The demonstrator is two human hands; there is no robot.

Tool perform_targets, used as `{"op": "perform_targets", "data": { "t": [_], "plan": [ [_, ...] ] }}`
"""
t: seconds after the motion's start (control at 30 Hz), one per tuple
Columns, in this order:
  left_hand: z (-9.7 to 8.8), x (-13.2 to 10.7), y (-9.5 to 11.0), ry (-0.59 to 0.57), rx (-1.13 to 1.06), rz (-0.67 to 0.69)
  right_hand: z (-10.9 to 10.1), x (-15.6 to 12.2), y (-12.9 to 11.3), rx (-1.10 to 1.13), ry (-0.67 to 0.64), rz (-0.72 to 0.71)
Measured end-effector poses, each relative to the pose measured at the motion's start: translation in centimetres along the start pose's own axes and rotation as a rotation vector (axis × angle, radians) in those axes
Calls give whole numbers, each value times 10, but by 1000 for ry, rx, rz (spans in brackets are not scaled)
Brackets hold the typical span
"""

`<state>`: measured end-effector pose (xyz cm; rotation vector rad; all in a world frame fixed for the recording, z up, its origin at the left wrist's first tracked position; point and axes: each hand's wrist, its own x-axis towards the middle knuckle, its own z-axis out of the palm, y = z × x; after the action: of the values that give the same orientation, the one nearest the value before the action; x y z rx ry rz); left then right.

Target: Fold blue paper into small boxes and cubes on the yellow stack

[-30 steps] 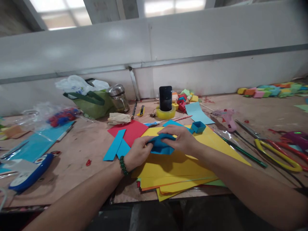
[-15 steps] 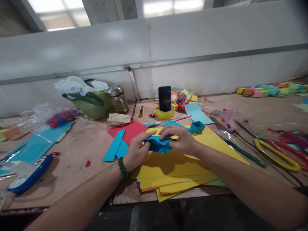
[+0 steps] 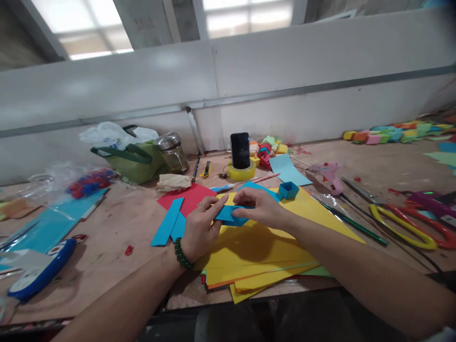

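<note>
Paper, folded and blue, sits pinched between both hands above the stack of yellow sheets near the front edge of the table. The left hand, a green bead bracelet at its wrist, grips the piece's left end with thumb and fingers pressed together; the right hand pinches its right end. The piece looks narrow and flattened, with a crisp upper edge. Behind it stands a small blue paper box, and toward the back edge a phone leans upright in a roll of yellow tape. Scissors lie toward the right edge. A grey wall runs behind. Compared with a second ago, the piece is thinner and lifted slightly, fingers closer to its ends.
</note>
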<state>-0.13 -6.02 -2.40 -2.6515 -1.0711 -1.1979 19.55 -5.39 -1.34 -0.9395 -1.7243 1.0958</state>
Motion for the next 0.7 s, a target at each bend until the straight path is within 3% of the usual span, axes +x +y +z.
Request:
{"op": "perform_targets", "data": {
  "t": [0.3,0.47,0.7],
  "plan": [
    [4,-4,1,-72,46,-39,9,-8,2,-459,174,-160],
    [4,-1,12,-112,23,-128,18,-14,-5,-730,181,-215],
    [3,2,18,-153,-29,-306,21,-14,1,-821,162,-286]
  ]
}}
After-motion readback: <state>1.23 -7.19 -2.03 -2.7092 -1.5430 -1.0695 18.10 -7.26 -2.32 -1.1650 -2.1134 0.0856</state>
